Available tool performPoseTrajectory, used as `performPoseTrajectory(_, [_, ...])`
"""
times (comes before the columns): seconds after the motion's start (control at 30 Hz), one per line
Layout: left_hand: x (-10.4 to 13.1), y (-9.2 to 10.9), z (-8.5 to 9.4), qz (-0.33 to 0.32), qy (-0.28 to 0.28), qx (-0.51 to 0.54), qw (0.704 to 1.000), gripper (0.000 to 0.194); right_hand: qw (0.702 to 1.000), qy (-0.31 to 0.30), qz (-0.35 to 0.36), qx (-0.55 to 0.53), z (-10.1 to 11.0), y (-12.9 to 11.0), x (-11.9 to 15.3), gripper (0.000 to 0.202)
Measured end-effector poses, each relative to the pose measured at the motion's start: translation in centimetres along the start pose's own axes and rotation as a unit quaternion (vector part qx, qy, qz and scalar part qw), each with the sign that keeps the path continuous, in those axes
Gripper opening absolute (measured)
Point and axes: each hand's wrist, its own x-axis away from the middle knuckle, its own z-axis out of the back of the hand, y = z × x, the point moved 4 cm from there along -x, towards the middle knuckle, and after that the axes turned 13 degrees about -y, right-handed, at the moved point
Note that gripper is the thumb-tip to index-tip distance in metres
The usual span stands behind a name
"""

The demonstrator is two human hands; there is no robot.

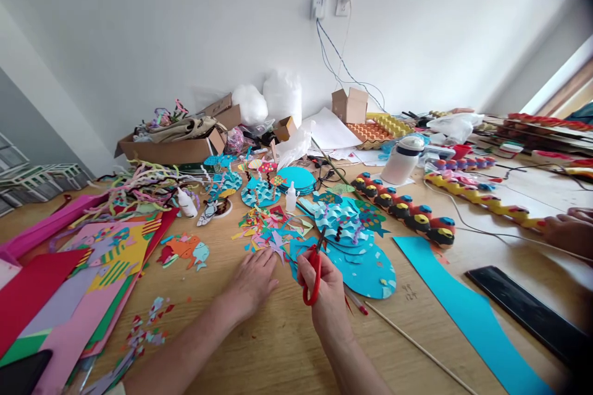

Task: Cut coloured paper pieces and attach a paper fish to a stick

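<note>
My right hand (pixel 331 290) is closed on red-handled scissors (pixel 313 278), their dark blades pointing up and away from me. Flat on the wooden table lies my left hand (pixel 252 281), fingers stretched towards a heap of colourful paper scraps (pixel 266 222); nothing shows in it. Just beyond the scissors are blue paper discs (pixel 370 268), stacked and overlapping, with wavy blue-and-white strips (pixel 336 219) on top. A small white glue bottle (pixel 291 197) stands behind the scraps. Orange and blue paper fish (pixel 185 250) lie left of my left hand.
Coloured paper sheets (pixel 111 271) cover the left side. To the right are a painted egg-carton strip (pixel 407 210), a curved blue paper piece (pixel 463 302), a black phone (pixel 523 308) and a thin stick (pixel 417 345). Another person's hand (pixel 569 231) touches a yellow carton strip (pixel 486 200).
</note>
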Motion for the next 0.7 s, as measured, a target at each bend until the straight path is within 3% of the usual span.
performPoseTrajectory(0.1, [0.7, -0.1, 0.0, -0.019, 0.021, 0.006, 1.000, 0.038, 1.000, 0.001, -0.001, 0.004, -0.1, 0.0, 0.0, 0.029])
performPoseTrajectory(0.2, [0.8, -1.0, 1.1, -0.016, 0.048, 0.006, 0.999, 0.030, 1.000, -0.003, -0.006, 0.000, -0.3, 0.0, 0.1, 0.029])
performPoseTrajectory(0.4, [-1.9, -4.4, 4.0, 0.045, 0.085, 0.004, 0.995, 0.024, 1.000, -0.003, -0.017, -0.006, -0.5, -0.2, 0.2, 0.028])
performPoseTrajectory(0.7, [-5.3, -6.0, 3.6, 0.113, 0.061, 0.026, 0.991, 0.020, 0.999, -0.032, -0.014, -0.023, -0.8, 0.7, 0.0, 0.029])
